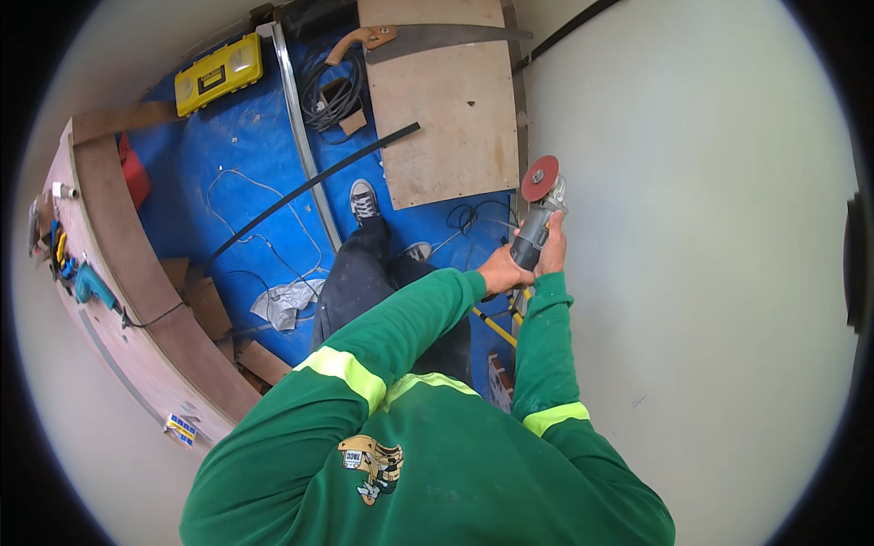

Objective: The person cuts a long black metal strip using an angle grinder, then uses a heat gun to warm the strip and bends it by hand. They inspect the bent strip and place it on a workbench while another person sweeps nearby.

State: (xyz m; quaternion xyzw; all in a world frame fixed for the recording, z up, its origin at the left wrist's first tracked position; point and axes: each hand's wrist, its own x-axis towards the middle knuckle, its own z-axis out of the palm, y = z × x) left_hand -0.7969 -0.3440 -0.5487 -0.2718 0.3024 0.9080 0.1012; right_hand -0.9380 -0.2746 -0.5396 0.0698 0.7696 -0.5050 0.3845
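An angle grinder with a dark grey body is held out in front of me, close to the pale wall on the right. Its red disc points away from me and faces up. My left hand is closed round the rear of the body. Along the right side of the grinder, nearer its metal head, my right hand is wrapped about the casing. Some fingers of both hands are hidden behind the tool. Whether the disc is spinning cannot be told.
A plywood box carries a handsaw. Across the blue floor sheet lie a metal profile, a dark strip and cables. A yellow case stands far left. A teal power tool rests on the left bench.
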